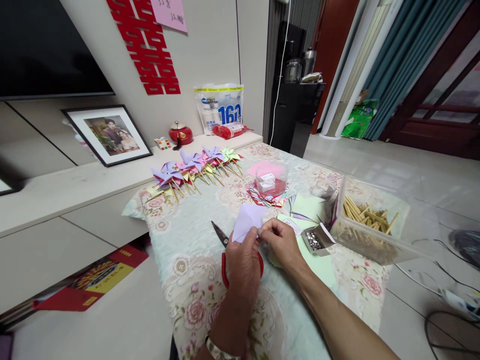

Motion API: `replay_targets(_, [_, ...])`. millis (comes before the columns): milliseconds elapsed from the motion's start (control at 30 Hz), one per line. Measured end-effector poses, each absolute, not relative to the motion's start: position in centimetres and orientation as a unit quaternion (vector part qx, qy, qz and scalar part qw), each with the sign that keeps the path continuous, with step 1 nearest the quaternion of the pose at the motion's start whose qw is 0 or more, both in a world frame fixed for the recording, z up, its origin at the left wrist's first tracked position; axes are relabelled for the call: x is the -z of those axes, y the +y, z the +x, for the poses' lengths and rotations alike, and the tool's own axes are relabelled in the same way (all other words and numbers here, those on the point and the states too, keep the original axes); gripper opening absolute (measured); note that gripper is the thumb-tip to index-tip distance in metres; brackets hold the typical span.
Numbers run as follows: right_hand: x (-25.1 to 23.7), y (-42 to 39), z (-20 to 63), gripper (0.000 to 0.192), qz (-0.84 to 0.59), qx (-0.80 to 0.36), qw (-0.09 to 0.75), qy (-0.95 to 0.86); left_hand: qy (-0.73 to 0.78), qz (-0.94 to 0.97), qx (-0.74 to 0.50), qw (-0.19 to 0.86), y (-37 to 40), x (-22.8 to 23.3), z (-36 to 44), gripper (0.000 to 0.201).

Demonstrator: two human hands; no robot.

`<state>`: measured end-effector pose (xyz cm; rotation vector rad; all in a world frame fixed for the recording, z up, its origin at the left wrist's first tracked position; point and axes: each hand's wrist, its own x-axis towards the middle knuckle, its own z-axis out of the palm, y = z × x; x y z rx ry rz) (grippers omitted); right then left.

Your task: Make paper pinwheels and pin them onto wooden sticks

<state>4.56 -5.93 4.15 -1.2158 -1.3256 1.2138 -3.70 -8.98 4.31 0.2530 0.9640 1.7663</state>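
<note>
A lilac paper square [247,221] is held just above the worktop [195,250], pinched at its lower edge between the fingers of the left hand [243,262] and the right hand [280,242]; red-handled scissors [225,245] are partly hidden beneath the left hand. A box of pins [315,240] lies just right of the right hand, a clear tub of wooden sticks [369,220] beyond it; finished pinwheels [195,167] are lined up at the far edge.

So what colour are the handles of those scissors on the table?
Red; the scissors lie partly under the left hand, seen in the head view.
</note>
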Motion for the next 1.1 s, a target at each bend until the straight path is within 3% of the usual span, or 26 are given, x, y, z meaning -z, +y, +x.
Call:
replay_targets(200, [-4.5,-6.1,4.7,0.02,-0.472,-0.476,0.466,-0.577,0.422,0.107,-0.739,0.514,-8.8,-4.4,-4.5,0.031])
replay_targets(367, [-5.6,-5.8,6.5,0.019,-0.468,-0.365,0.545,-0.593,0.451,0.154,-0.672,0.567,-8.9,-4.9,-6.6,0.041])
replay_targets(500, [-6.1,-5.3,8.1,0.033,-0.472,-0.291,0.571,-0.605,0.455,0.193,-0.634,0.596,-9.0,-5.3,-7.9,0.046])
replay_targets(633, [-6.0,-4.9,8.4,0.059,-0.415,-0.45,0.539,-0.578,0.448,0.247,-0.581,0.632,-9.1,-5.1,-8.6,0.048])
replay_targets(800, [-6.5,-5.1,8.0,0.077,-0.375,-0.64,0.425,-0.519,0.444,0.297,-0.547,0.644,-9.2,-4.7,-8.7,0.047])
replay_targets(933, [-6.9,-5.6,7.8,0.087,-0.383,-0.68,0.371,-0.503,0.469,0.321,-0.534,0.626,-9.2,-4.3,-8.8,0.043])
replay_targets(1100, [-6.2,-5.3,7.9,0.088,-0.405,-0.646,0.354,-0.542,0.478,0.354,-0.511,0.62,-9.1,-3.4,-9.0,0.039])
